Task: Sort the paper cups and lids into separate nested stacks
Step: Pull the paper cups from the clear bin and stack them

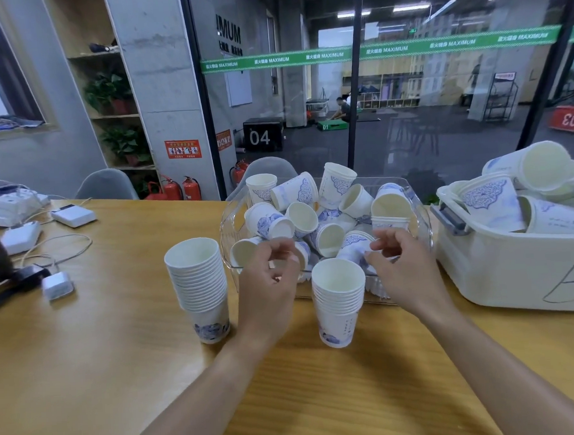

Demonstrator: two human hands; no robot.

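A wooden table (88,377) with a smooth, honey-coloured grain fills the lower view. On its right edge sits a white plastic bin (514,272) with a grey latch, heaped with paper cups lying mostly on their sides, mouths toward the camera. Beside it, at centre, a clear plastic tray (227,217) with rounded walls holds loose cups (297,191) tumbled every way: some upright, some tipped with mouths toward the viewer, some on their sides. They are white tapered paper with blue ornamental print.

Two nested stacks stand upright on the table in front of the tray, long axes vertical, mouths up. The left stack (199,285) is taller, with many rolled rims banded close together; the right stack (338,301) is shorter and stands just in front of the tray's near wall.

The left hand (269,281) hovers between the stacks at the tray's near edge, fingers curled; whether it pinches anything I cannot tell. The right hand (404,267) reaches over the tray's near wall, its fingertips curled against a blue-printed cup (352,250) lying tilted there; the grip itself is not clear.

White chargers (74,215) and cables lie at the far left.
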